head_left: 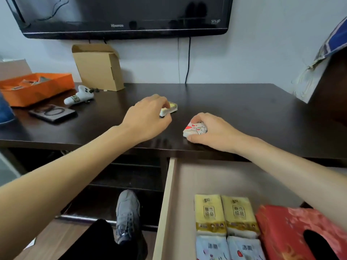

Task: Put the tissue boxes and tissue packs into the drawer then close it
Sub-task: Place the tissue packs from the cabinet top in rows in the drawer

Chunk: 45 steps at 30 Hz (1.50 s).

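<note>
On the dark desk top [234, 102], my left hand [148, 119] closes over a small yellow tissue pack [171, 107]. My right hand [214, 132] grips a white tissue pack with red cartoon print [194, 129] near the desk's front edge. Below, the light wooden drawer [167, 199] stands pulled out. Inside it lie two yellow tissue packs [225, 214], two white printed packs [229, 247] and a red tissue box [296, 233] at the right.
An orange box [35, 87], a cardboard box [99, 66], a white toy [78, 95] and a dark phone-like slab [53, 112] sit on the desk's left. A TV [122, 15] hangs above. A grey shoe [127, 212] rests on the floor beside the drawer.
</note>
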Tool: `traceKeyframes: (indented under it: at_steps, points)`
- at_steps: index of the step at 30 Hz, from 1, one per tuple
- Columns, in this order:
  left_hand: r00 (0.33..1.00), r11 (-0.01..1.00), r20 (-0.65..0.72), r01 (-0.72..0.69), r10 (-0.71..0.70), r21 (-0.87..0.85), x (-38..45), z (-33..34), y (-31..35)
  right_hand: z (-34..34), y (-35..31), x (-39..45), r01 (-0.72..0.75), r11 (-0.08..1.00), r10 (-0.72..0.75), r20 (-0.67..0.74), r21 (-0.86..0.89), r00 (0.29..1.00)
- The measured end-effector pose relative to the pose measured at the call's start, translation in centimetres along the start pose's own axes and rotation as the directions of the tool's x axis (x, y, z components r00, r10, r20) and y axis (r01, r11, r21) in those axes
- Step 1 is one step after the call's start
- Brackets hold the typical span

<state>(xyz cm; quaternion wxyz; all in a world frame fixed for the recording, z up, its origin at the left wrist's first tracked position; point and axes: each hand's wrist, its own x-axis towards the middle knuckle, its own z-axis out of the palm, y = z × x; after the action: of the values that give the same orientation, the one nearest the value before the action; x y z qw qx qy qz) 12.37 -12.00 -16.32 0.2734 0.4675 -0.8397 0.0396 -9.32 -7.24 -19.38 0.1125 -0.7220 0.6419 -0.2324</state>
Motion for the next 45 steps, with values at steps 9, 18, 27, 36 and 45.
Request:
traceKeyframes:
  at_steps: [9,18,27,36,45]
  points:
    - [0.967,0.993,0.222,0.115,-0.121,0.038,8.8,3.8,-6.2,3.1,0.2,5.1,0.029,0.996,-0.04,-0.122,-0.09,0.992]
    - [0.94,0.955,0.256,0.16,-0.224,0.248,6.3,2.8,-11.2,3.0,-0.2,4.8,-0.015,0.992,-0.004,-0.147,-0.127,0.989]
    - [0.983,0.955,0.159,-0.132,0.092,0.266,-2.3,-0.4,-5.7,2.8,-1.0,3.8,-0.061,0.98,0.024,-0.191,-0.188,0.981]
    - [0.946,1.0,0.323,-0.024,0.025,-0.008,-3.6,-1.0,-2.9,0.9,-0.9,-1.8,0.022,0.992,-0.04,-0.143,-0.128,0.989]
    - [0.931,0.993,0.357,-0.103,0.074,0.064,-2.1,1.2,2.4,-0.1,3.0,-4.3,0.088,0.996,-0.087,-0.169,-0.001,0.982]
